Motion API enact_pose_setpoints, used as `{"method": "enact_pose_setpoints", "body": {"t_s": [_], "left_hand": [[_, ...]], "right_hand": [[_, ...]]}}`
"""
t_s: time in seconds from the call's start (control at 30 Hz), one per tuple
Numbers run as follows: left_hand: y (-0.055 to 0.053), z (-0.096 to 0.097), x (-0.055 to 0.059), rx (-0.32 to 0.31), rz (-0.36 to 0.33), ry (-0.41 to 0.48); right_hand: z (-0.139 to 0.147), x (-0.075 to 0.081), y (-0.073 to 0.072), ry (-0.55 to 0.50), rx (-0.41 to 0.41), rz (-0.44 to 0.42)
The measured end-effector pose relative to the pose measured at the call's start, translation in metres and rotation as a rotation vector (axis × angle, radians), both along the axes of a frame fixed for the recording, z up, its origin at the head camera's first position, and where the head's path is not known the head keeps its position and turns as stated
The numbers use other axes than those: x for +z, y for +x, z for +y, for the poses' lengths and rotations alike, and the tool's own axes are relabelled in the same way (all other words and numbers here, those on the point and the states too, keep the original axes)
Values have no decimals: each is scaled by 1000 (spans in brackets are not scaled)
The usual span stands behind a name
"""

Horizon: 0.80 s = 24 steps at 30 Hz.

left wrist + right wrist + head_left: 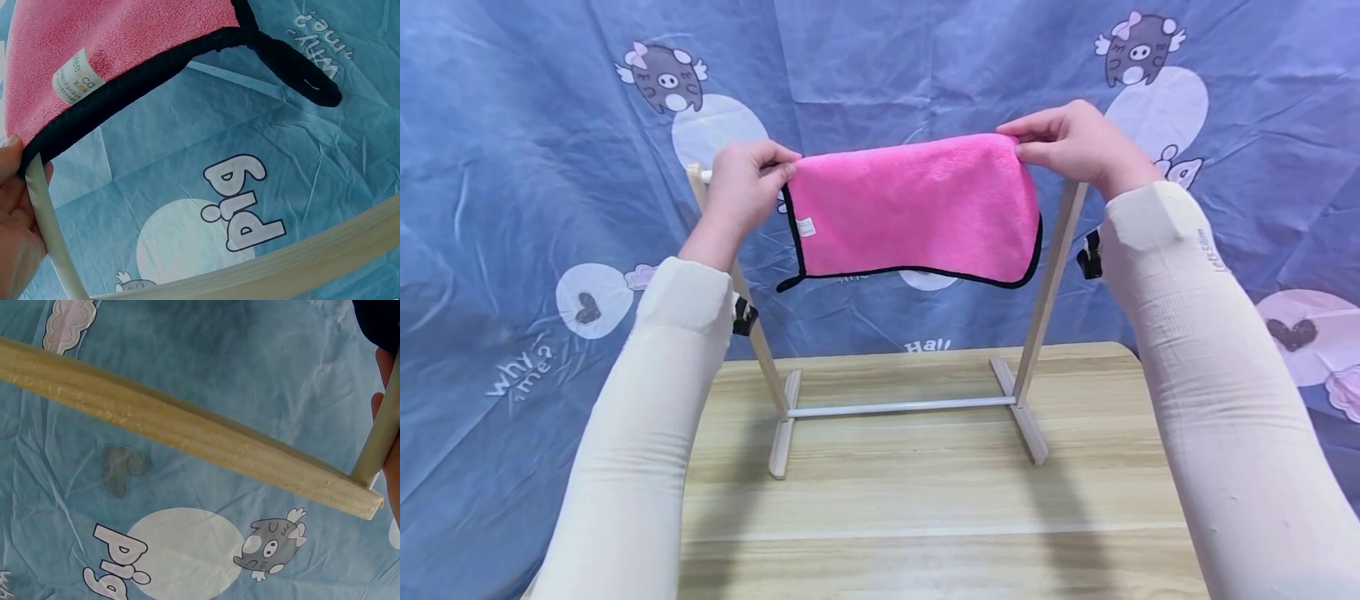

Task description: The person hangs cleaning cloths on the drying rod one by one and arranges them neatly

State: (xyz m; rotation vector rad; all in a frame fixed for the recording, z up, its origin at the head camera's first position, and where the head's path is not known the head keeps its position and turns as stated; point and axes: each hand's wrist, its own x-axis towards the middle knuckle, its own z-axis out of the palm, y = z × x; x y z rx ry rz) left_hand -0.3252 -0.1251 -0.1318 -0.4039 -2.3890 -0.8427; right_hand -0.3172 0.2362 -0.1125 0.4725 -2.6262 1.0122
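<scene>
A pink towel (917, 208) with black edging hangs draped over the top rod of a small wooden rack. My left hand (741, 183) pinches its upper left end between thumb and fingers, close to the rod's left end. At the upper right end, my right hand (1078, 146) pinches the fold with thumb and fingertips. The left wrist view shows the towel's white label (78, 78), its black hanging loop (297, 69) and the white top rod (53, 231) beside the left hand. In the right wrist view, the right hand (392, 469) shows only at the edge, behind the rod (382, 434).
Wooden side posts (1051, 292) rise from feet (782, 450) on a light wood-grain table (910, 517). A white lower rod (902, 407) joins them near the tabletop. Behind the rack hangs a blue cloth (865, 67) printed with cartoon pigs.
</scene>
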Motion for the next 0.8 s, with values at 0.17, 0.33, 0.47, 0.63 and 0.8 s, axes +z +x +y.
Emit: {"method": "enact_pose_setpoints", "body": {"t_s": [0.17, 0.33, 0.47, 0.63, 0.8], "left_hand": [[0, 0, 0, 5, 3, 3], [-1, 0, -1, -3, 6, 10], [-2, 0, -4, -13, 16, 17], [-2, -1, -4, -11, 19, 17], [0, 0, -2, -6, 16, 7]], "right_hand": [[-3, -2, -1, -45, -14, 38], [-3, -6, -5, -93, -34, 85], [-4, -7, -7, -131, -43, 133], [-5, -6, -9, -123, -62, 181], [-2, -5, -10, -117, -112, 203]]}}
